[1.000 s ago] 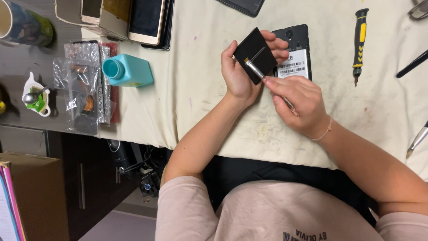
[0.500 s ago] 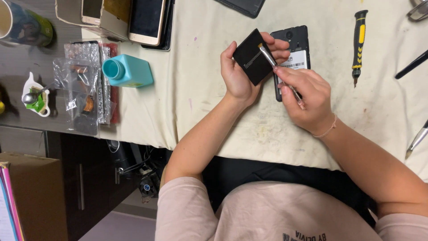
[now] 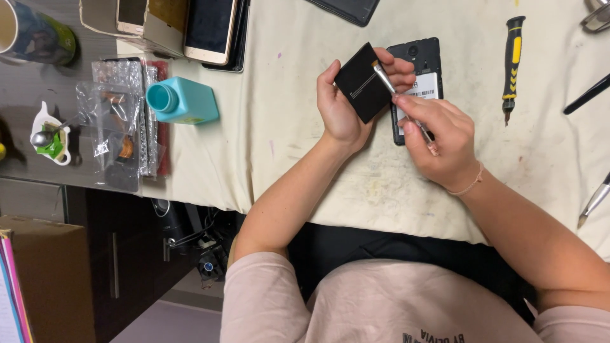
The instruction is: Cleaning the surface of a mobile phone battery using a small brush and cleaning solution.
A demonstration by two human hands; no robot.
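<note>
My left hand (image 3: 343, 105) grips a flat black rectangular battery (image 3: 362, 82), tilted, above the cream work mat (image 3: 286, 127). My right hand (image 3: 441, 143) holds a thin brush (image 3: 400, 101) with a metal ferrule like a pen, its tip touching the battery's upper edge. Just behind both hands an opened black phone (image 3: 419, 70) lies back-up on the mat, partly covered by my fingers.
A teal bottle (image 3: 181, 101) lies at the mat's left edge beside plastic bags of parts (image 3: 121, 121). Several phones (image 3: 210, 28) are stacked at the top. A yellow-black screwdriver (image 3: 511, 60) and other tools (image 3: 594, 200) lie at the right. A mug (image 3: 32, 35) stands far left.
My right hand has moved the brush from the battery's lower middle up to its top edge. The left hand has kept the battery nearly still.
</note>
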